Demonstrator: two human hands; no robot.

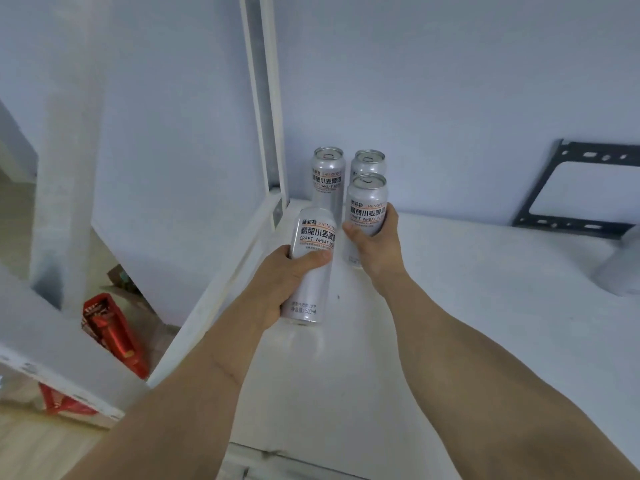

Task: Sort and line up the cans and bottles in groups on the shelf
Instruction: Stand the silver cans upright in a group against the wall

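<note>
- Clearly, in the head view, the step in hand is setting two more cans beside the pair already standing at the shelf's (450, 306) back left corner.
- Left can (311, 261) hangs tilted above the shelf, its base off the surface; I judge it should be brought upright before it goes down, just in front of the back-left can (327, 178), label facing out like the rest.
- Right can (367, 216) stands upright, right in front of the back-right can (369, 164); whether they touch cannot be told. Ease it back gently so it does not knock that one over.
- Keeping the two rows square with the frame post (266, 98) would give a tidy group.
- Left hand (287, 282): fingers and thumb wrapped round the middle of its can, forearm reaching up from lower left.
- Right hand (375, 244): grip closed round the lower half of its can, thumb on the front, fingers behind, forearm coming from lower right.
</note>
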